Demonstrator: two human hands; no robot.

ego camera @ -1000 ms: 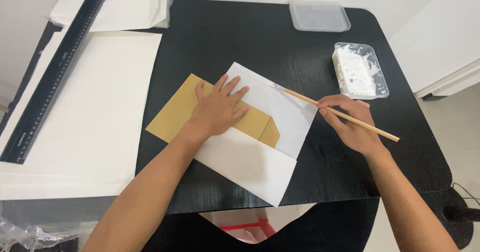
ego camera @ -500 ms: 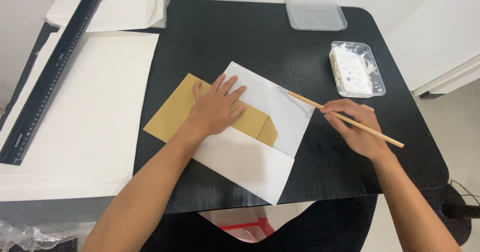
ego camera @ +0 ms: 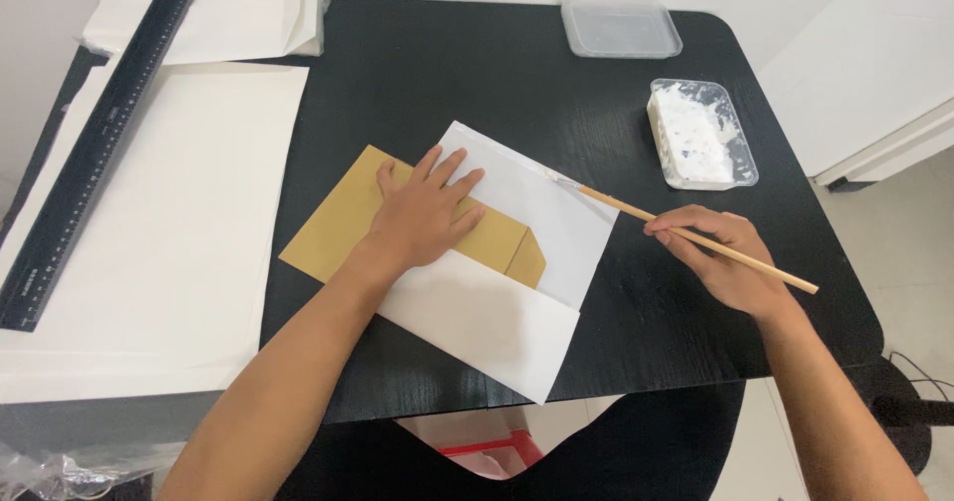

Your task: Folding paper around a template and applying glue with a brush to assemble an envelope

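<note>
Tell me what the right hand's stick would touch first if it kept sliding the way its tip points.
Most likely the white paper: the thin wooden stick in the right hand already has its tip at that sheet's upper right edge. Further along that line lie the tan envelope and the left hand pressing it.

The desk (ego camera: 417, 74) is black with round corners. A white sheet (ego camera: 497, 302) lies in the middle of it, with a brown envelope (ego camera: 338, 228) partly on the desk and partly on the sheet. A clear tray (ego camera: 704, 135) of white paste sits near the right edge. A clear lid (ego camera: 620, 27) lies at the far edge. A big white board (ego camera: 149, 233) covers the left side, with a long black ruler (ego camera: 94, 148) on it.
</note>
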